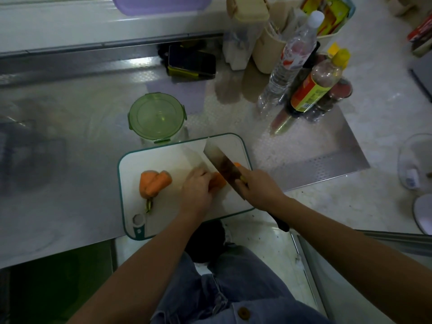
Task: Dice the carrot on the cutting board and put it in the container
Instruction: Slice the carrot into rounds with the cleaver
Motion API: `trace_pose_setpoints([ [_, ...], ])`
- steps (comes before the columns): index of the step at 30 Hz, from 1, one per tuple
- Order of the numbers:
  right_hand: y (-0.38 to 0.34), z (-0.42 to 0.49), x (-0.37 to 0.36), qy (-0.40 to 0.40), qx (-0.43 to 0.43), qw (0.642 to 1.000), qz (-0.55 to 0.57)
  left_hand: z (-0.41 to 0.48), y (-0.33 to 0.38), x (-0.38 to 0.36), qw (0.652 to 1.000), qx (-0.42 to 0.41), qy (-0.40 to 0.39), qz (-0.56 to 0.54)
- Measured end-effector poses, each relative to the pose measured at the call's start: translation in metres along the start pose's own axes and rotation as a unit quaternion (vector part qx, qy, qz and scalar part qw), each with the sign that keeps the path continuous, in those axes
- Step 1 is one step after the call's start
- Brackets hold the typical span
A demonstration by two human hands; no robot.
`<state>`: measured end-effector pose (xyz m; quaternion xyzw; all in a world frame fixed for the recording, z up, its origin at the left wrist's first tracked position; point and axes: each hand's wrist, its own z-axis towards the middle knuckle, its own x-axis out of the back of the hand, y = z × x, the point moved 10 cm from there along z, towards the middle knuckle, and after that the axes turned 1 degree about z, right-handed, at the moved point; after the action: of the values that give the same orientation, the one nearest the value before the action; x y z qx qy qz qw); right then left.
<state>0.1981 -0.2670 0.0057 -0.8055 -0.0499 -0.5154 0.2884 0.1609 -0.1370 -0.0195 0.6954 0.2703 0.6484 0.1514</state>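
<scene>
Forearms (149,258) reach over board (131,174): right hand (257,187) grips knife (222,161), blade crosswise on carrot (219,180), just right of left hand (196,187) pinning it, fingers curled.

Orange carrot (155,183); white, teal-rimmed board (163,160); green container (157,118).

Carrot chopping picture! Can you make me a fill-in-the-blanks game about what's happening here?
1. The right hand grips a cleaver with a ____ handle.
2. The left hand holds a carrot piece down on the white ____.
3. The round container has a ____ lid.
4. A bigger carrot chunk lies to the ____ of the left hand.
Missing words: black; cutting board; green; left.
</scene>
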Motion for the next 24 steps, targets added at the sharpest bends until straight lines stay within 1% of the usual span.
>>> trace_pose_setpoints([
  [7,-0.005,0.003,0.000,-0.039,0.023,0.998,-0.034,0.002,0.001,0.002,1.000,0.005,-0.001,-0.014],
  [10,-0.003,-0.001,0.000,-0.075,0.017,0.996,-0.041,0.002,-0.002,0.001,1.000,0.011,-0.007,-0.009],
  [12,-0.004,-0.003,-0.002,-0.078,0.013,0.996,-0.047,0.003,-0.003,-0.001,1.000,0.011,-0.014,0.004],
  [14,-0.004,-0.001,-0.007,-0.068,-0.001,0.996,-0.050,0.004,0.000,0.000,1.000,0.007,-0.016,0.007],
  [20,-0.002,0.007,-0.026,-0.007,-0.037,0.999,0.026,0.004,0.003,0.000,0.999,-0.009,-0.037,0.005],
  [24,-0.004,0.012,-0.016,0.020,-0.018,1.000,0.015,0.004,0.003,-0.001,0.999,-0.010,-0.048,0.009],
])
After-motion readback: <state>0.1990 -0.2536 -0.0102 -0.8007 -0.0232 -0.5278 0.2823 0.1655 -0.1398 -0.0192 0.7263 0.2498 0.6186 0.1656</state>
